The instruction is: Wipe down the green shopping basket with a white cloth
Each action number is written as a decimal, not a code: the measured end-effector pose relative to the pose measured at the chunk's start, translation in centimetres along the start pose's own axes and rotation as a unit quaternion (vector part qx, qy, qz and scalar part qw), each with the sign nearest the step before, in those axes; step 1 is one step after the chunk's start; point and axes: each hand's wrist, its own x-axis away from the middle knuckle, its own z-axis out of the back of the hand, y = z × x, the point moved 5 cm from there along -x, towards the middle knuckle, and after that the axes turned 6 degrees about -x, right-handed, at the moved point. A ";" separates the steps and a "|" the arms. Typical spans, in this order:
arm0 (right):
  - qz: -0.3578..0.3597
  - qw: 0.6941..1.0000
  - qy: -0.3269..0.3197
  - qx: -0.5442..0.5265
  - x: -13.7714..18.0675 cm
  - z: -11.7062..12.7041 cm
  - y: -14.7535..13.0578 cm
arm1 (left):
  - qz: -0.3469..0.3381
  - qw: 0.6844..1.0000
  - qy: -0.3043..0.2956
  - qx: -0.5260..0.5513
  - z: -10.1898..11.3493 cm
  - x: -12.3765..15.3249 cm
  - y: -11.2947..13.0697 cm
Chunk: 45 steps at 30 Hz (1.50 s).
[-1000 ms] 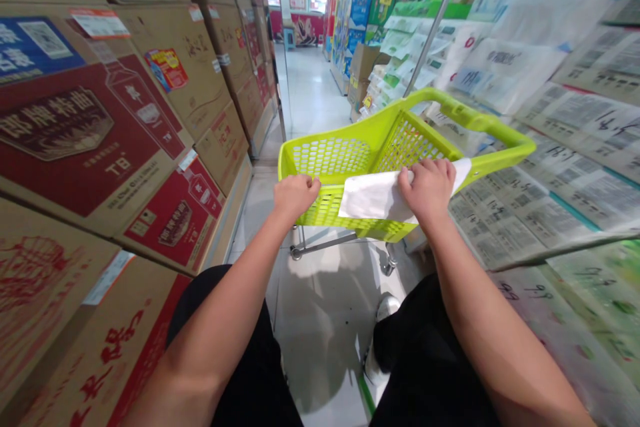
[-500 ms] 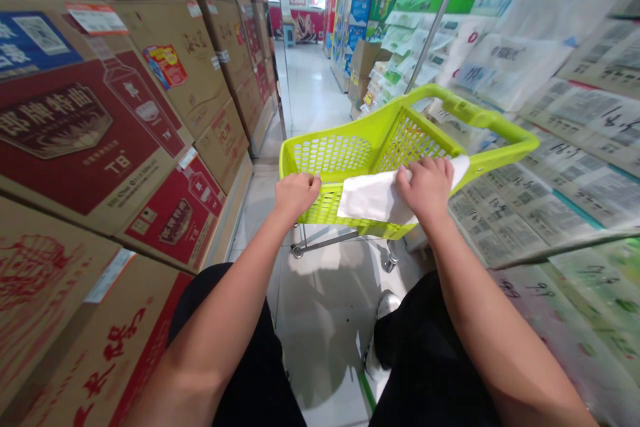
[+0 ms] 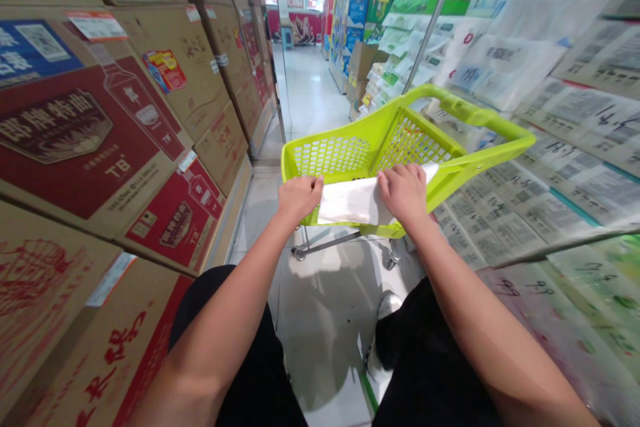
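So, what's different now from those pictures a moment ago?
The right hand has slid along the near rim toward the left hand, taking the white cloth with it; the cloth's end now lies close beside the left hand. Nothing was let go. The left hand and the green cart stayed about where they were.

Shop aisle (image 3: 306, 83), stacked cartons (image 3: 65, 123), price tags (image 3: 97, 25), yellow-green shopping cart (image 3: 374, 159); probably tissue packs (image 3: 575, 113)
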 end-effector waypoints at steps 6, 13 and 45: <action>-0.058 0.996 0.067 0.021 0.0 0.9 3.8 | 0.003 1.000 0.024 -0.010 -0.3 0.6 1.1; 0.025 0.999 -0.012 -0.022 0.8 -1.1 -4.6 | 0.026 0.999 0.013 -0.020 -0.4 0.4 1.1; 0.012 1.000 -0.003 -0.004 1.1 -0.4 -3.9 | 0.003 0.999 0.015 -0.030 -0.5 0.4 1.1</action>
